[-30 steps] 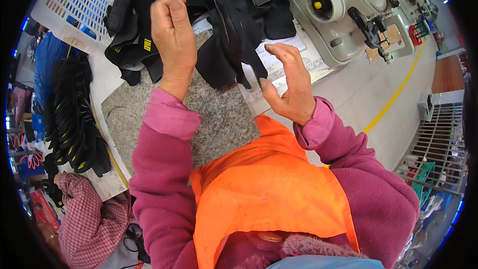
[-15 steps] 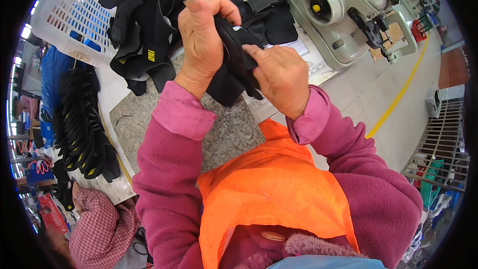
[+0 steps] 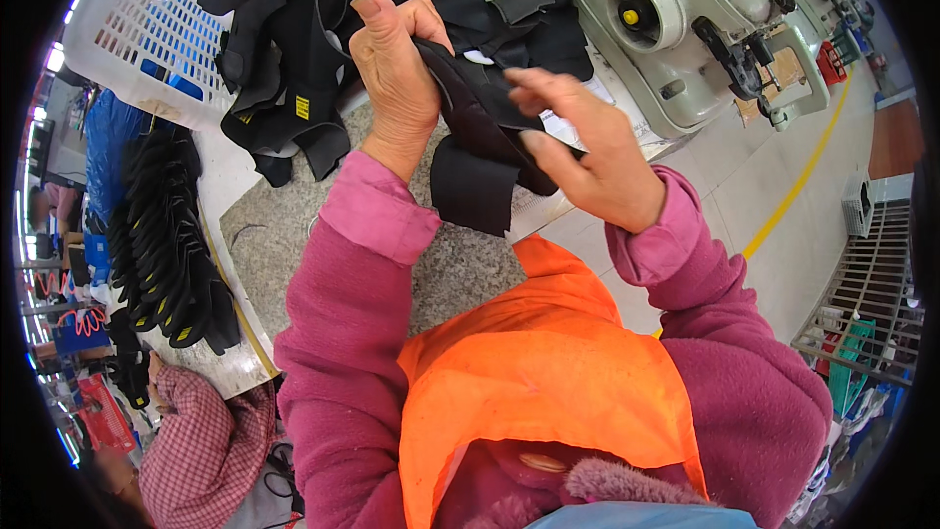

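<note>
A black padded fabric piece [image 3: 475, 127], like foam-backed cloth with sewn layers, is gripped at its upper left end by my left hand [image 3: 399, 88], thumb pointing up. Its folded layers slant down to the right, and a wide flap hangs below over the grey table top [image 3: 392, 279]. Beside its right edge is my right hand [image 3: 602, 157], thumb and fingers apart and partly blurred. I cannot tell whether its fingertips touch the fabric. Beyond my hands lies a heap of similar black pieces [image 3: 294, 69], some with yellow labels or white patches.
A white perforated basket [image 3: 127, 69] stands at far left behind the heap. The grey-green sewing machine [image 3: 685, 29] is at far right. A row of stacked black pieces [image 3: 162, 245] lies at left, near a person in a checked sleeve [image 3: 211, 441]. A metal rack [image 3: 867, 274] stands at right.
My right hand has let go of the fabric's right edge and moved right and down, its fingers spreading. The piece opens out more in my left hand, which has lowered slightly.
</note>
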`<state>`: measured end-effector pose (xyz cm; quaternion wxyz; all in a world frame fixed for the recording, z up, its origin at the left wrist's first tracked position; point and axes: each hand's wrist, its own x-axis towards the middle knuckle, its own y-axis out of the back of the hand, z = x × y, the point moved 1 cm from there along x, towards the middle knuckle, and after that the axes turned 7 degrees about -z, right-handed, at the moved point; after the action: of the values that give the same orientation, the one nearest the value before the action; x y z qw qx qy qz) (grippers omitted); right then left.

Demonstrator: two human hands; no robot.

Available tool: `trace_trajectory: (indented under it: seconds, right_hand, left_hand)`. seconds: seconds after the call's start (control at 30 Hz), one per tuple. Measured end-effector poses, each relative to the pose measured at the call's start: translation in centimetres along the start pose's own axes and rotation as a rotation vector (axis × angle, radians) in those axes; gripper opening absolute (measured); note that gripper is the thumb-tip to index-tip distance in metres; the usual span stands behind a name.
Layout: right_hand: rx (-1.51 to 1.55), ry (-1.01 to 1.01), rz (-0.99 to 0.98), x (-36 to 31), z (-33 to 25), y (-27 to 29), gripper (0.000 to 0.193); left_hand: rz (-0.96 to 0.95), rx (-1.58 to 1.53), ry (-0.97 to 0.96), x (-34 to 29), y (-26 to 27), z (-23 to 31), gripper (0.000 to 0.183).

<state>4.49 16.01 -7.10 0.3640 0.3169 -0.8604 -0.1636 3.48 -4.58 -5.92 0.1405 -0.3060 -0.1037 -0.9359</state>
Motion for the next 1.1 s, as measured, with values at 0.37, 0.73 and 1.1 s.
trace_trajectory:
  seconds: [0.37, 0.73, 1.1]
  right_hand:
    - [-0.565, 0.037, 0.065, 0.0, -2.3, -1.0, 0.033]
    - [-0.496, 0.133, 0.099, 1.8, -1.4, -3.1, 0.017]
    - [-0.620, 0.144, 0.120, 1.4, -1.8, -4.4, 0.020]
  left_hand:
    - [0.026, 0.055, 0.019, -0.2, -0.3, 0.7, 0.089]
    - [0.015, 0.016, -0.031, 0.0, -0.3, 0.6, 0.086]
    - [-0.124, -0.302, -0.116, 0.9, -0.4, -1.4, 0.073]
